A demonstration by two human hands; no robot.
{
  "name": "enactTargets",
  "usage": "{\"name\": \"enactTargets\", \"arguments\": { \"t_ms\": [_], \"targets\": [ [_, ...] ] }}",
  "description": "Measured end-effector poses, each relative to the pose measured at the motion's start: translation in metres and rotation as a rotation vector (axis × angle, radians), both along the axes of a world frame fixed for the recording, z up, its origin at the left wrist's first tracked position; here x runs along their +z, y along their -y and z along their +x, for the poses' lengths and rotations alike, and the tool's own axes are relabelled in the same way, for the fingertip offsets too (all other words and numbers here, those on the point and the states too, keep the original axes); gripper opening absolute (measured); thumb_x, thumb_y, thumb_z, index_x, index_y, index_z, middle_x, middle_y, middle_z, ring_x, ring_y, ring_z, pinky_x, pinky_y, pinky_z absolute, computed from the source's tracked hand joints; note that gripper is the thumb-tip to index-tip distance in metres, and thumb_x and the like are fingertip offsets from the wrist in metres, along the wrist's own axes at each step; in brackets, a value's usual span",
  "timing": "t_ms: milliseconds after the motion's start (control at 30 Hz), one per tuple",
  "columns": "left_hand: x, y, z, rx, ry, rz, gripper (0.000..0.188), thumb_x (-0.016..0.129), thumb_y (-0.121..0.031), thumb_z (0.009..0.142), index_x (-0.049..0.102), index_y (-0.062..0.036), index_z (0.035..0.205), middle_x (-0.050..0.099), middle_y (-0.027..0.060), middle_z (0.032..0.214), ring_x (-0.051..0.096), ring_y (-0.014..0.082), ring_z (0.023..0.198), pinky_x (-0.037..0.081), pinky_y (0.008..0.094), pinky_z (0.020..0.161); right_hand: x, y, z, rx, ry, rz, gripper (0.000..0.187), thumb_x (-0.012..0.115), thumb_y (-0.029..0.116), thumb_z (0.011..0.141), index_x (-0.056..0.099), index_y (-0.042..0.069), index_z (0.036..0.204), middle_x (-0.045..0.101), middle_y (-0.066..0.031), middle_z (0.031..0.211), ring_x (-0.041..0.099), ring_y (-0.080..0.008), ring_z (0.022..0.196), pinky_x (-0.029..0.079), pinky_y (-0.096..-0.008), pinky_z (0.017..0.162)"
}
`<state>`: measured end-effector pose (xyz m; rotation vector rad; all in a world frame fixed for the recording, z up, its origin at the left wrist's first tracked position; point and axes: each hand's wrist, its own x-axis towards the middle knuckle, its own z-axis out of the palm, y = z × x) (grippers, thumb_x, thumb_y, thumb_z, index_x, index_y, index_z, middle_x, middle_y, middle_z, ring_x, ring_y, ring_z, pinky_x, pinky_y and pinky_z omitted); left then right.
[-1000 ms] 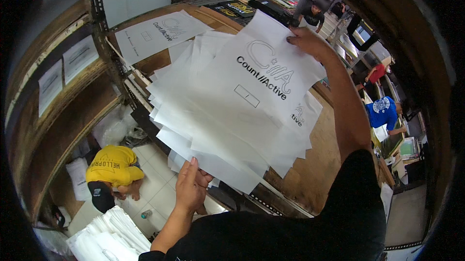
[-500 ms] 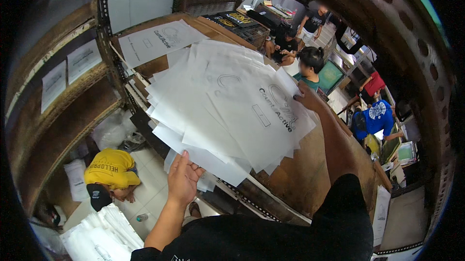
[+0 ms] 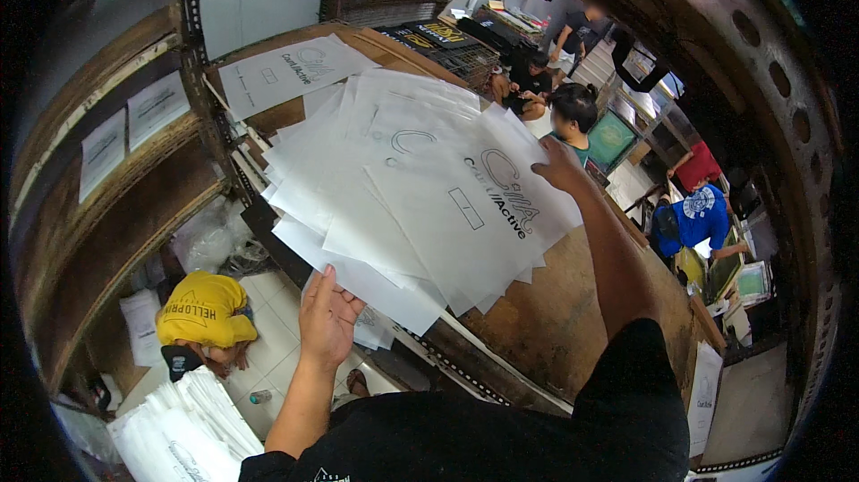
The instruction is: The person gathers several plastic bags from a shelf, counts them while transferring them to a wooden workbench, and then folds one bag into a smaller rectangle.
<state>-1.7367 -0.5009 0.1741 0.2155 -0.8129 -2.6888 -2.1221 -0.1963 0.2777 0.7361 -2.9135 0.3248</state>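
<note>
Hands apart: bare right hand, arm outstretched, pinches fanned white paper sheets; bare left hand palm-up, grip unclear.

**Busy on Both Sides**

Left of the left hand, a person in a yellow shirt bends over the tiled floor, a bottle nearby. Farther left are a wooden shelf and plastic bags. Beyond the right hand is a green panel; farther right, a person in a blue shirt leans forward.

white printed sheets lie fanned, overlapping, on a brown tabletop.
</note>
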Motion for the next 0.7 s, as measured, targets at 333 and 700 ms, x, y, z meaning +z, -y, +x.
{"name": "enactTargets", "arguments": {
  "t_ms": [333,700],
  "targets": [
    [0.001,-0.004,0.001,0.041,0.001,0.045,0.035,0.044,-0.025,0.105,0.047,-0.0014,0.131,0.059,0.0140,0.125,0.060,0.0292,0.114,0.048,0.0457,0.101,0.143,0.081,0.026,0.459,-0.027,-0.121,0.039,0.077,0.025,0.084,0.067,-0.002,0.110,0.069,-0.0138,0.104,0.064,-0.0203,0.093,0.049,-0.0330,0.086],
    [-0.004,0.000,0.003,-0.003,0.035,0.059,0.035,0.044,-0.026,0.105,0.047,-0.0013,0.130,0.061,0.0150,0.122,0.062,0.0276,0.110,0.051,0.0439,0.096,0.000,0.154,-0.098,0.307,0.151,0.086,0.093,0.087,0.054,0.064,0.053,0.002,0.132,0.053,-0.0173,0.134,0.050,-0.0336,0.127,0.041,-0.0428,0.107]
  ]
}}
